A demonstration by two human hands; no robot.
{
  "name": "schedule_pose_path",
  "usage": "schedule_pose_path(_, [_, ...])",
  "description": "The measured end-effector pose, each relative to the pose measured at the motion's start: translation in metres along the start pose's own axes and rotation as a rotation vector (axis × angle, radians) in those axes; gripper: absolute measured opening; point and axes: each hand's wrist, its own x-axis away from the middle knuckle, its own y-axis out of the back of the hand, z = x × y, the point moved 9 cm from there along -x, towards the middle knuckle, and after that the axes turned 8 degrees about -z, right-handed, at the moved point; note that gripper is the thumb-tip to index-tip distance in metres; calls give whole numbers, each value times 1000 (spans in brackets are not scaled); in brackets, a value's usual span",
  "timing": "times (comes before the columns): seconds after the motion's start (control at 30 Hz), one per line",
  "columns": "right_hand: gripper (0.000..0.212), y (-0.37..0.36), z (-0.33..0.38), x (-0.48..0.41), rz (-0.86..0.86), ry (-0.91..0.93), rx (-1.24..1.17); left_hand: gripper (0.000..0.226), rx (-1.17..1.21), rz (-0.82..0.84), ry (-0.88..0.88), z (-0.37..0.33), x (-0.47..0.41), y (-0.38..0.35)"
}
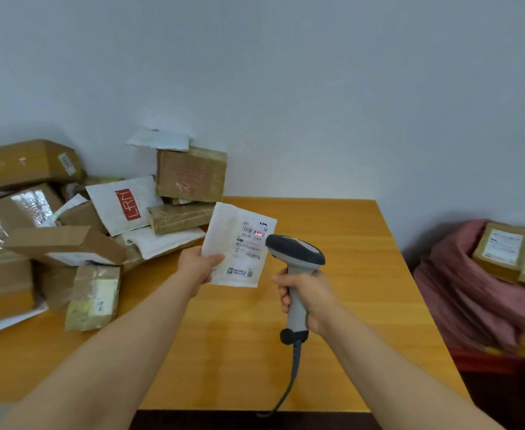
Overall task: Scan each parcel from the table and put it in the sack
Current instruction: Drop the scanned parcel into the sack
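Right hand gripping scanner; left hand pinching white parcel above counter, red beam on its label. Parcel heap at nine o'clock, sack at three.

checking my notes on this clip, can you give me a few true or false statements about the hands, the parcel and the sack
1. The left hand holds a white flat parcel. True.
2. The right hand grips a scanner. True.
3. The scanner's red light falls on a brown box. False: it falls on the white parcel's label.
4. The pink sack is empty. False: boxes show in its mouth.
5. The sack sits on the table. False: it sits beside it, to the right.
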Motion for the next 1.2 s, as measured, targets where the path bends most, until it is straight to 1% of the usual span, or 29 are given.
schedule_pose_path(0.3, [21,5,8,8,-23,2,-41,15,48,-13,-7,-6,3,0])
schedule_pose_path(0.8, [23,14,0,7,-50,-25,-75,16,39,44,3,-5,-1,-17])
schedule_pose_path(0.93, [17,26,-4,4,-80,-33,-107,19,6,79,27,-4,4,-32])
schedule_pose_path(1.0, [12,43,-5,1,-134,-26,-165,21,4,113,50,-3,11,-45])
schedule_pose_path(1.07, [16,75,-8,-4,-249,-12,-226,21,15,171,84,-2,20,-65])
schedule_pose_path(1.13, [22,115,-14,-6,-387,-2,-235,20,19,245,106,-4,34,-92])
schedule_pose_path(1.2, [26,154,-19,-6,-473,5,-250,19,1,330,117,-8,53,-126])
